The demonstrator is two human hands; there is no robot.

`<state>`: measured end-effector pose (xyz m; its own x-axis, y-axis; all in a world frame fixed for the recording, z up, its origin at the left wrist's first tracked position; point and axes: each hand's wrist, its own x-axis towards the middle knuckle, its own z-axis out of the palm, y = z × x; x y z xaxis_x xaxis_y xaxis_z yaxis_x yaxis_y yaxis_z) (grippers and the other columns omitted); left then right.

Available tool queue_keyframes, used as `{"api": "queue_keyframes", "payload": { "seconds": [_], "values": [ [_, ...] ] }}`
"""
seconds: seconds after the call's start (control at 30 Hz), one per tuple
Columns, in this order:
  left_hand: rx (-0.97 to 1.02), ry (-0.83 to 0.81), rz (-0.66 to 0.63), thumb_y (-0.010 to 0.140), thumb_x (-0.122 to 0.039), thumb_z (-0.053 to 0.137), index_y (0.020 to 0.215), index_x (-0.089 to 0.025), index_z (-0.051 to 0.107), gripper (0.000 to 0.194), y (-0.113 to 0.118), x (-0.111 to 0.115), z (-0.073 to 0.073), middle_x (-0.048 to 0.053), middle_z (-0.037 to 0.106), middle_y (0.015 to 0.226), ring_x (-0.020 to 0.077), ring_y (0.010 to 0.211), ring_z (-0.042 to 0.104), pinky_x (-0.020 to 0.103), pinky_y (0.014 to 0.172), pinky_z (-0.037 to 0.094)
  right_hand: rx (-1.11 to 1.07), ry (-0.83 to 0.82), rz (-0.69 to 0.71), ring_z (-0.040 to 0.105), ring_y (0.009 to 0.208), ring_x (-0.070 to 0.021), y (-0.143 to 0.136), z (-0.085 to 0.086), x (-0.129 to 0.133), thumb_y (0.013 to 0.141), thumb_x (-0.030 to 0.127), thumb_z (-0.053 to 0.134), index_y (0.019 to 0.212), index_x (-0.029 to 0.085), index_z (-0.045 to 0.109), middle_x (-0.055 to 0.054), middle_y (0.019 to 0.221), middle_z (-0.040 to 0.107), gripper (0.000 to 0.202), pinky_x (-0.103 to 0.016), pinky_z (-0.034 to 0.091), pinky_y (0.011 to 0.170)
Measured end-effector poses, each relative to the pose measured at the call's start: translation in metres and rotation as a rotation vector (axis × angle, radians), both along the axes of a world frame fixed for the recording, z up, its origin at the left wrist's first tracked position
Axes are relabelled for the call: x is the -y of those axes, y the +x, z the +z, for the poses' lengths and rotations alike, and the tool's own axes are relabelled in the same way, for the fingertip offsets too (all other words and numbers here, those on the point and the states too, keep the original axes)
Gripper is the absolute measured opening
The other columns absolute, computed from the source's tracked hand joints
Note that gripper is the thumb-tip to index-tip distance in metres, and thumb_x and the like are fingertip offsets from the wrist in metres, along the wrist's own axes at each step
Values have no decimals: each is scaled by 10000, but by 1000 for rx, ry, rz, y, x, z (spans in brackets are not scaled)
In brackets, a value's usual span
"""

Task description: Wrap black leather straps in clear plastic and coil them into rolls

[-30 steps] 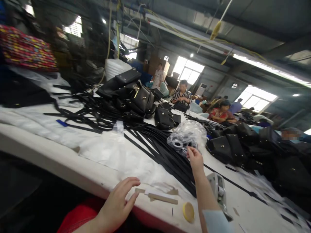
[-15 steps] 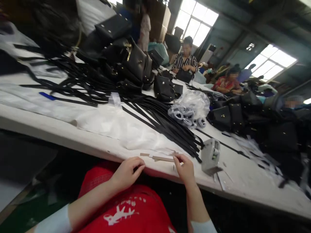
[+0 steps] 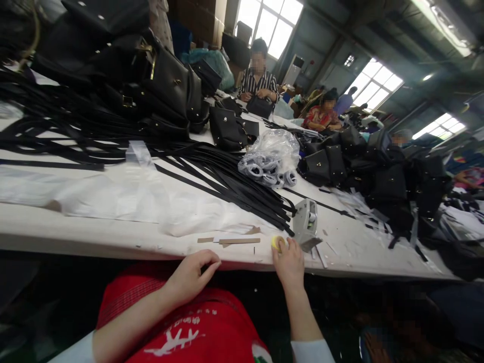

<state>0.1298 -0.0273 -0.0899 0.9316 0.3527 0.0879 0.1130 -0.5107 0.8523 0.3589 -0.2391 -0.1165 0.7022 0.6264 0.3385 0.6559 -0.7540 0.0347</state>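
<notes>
1. right hand (image 3: 290, 264) is at the small yellow round tape-like roll (image 3: 275, 243), fingertips touching its side. can't tell if the grip is fully closed, since the hand covers part of it.
2. left hand (image 3: 192, 278) is loosely curled near the front edge of the white-covered table (image 3: 162, 247), thumb apart from the fingers, nothing visible in it.
3. the roll sits on the table near that edge, between the flat brown card-like strip (image 3: 242, 241) and the grey-white boxy device (image 3: 302, 222).
4. imo this is the getting-hold-of-the-roll stage. it looks to be on the tabletop, not clearly lifted.
5. picking it up would call for thumb and fingers snug on opposite sides, without bumping the device just beside it.
6. long flat black straps (image 3: 242, 186) end close by, and the clear plastic bag of rings (image 3: 278, 146) sits farther back.
</notes>
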Motion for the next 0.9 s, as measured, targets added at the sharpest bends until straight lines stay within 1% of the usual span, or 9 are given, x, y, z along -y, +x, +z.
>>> {"api": "queue_keyframes", "payload": {
  "seconds": [0.07,0.13,0.23,0.33,0.47,0.6,0.7,0.8,0.9],
  "values": [
    [-7,-11,8,922,-284,455,798,-183,652,253,-2,3,2,45,687,822,181,787,619,284,777,474,-25,68,37,541,1093,-297,6,13,-17,924,284,491,997,140,701,-163,1155,621,265,-418,411,973],
    [-20,-16,24,913,-273,459,786,-186,649,245,-5,4,2,42,687,809,181,774,620,281,763,474,-80,133,136,570,1033,-244,10,20,-40,936,224,449,1047,148,680,-133,1115,636,267,-354,430,946],
    [-25,-17,48,910,-271,466,776,-191,646,238,-12,4,3,38,687,807,180,771,621,279,761,472,-119,127,258,563,1061,-209,14,17,-76,903,91,420,1209,152,616,-124,1187,618,368,-305,426,931],
    [-18,-14,74,921,-289,468,789,-193,648,243,-19,0,4,38,687,823,181,783,622,278,768,469,-82,70,270,542,1072,-229,15,6,-100,859,45,456,1136,168,653,-127,1207,617,361,-335,409,934],
    [-18,-17,125,923,-287,467,793,-194,642,237,-27,-3,4,36,685,824,181,781,618,275,765,469,-77,101,270,548,974,-231,9,0,-102,829,76,518,849,184,669,-93,1025,664,187,-345,401,898],
    [-38,-29,138,909,-266,476,771,-193,636,224,-28,0,2,34,684,808,178,765,614,275,756,468,-112,89,241,559,878,-221,3,5,-93,765,96,566,784,195,606,-56,853,641,108,-314,401,823],
    [-45,-32,112,902,-260,478,772,-191,643,220,-22,4,2,37,685,802,179,764,615,278,759,467,-171,13,147,597,836,-209,6,8,-96,837,158,535,915,202,619,-50,887,664,122,-294,406,755],
    [-36,-29,90,901,-262,479,771,-186,651,228,-14,7,3,44,685,797,181,764,615,283,762,470,-212,-75,60,638,906,-203,14,11,-105,906,167,480,1211,193,571,-86,1050,686,320,-280,417,756],
    [-16,-26,78,903,-267,481,762,-183,650,236,-9,9,4,46,686,789,181,757,615,284,758,475,-229,-148,53,661,872,-197,20,12,-112,939,178,452,1183,190,614,-106,1000,700,293,-276,424,731]
  ]
}}
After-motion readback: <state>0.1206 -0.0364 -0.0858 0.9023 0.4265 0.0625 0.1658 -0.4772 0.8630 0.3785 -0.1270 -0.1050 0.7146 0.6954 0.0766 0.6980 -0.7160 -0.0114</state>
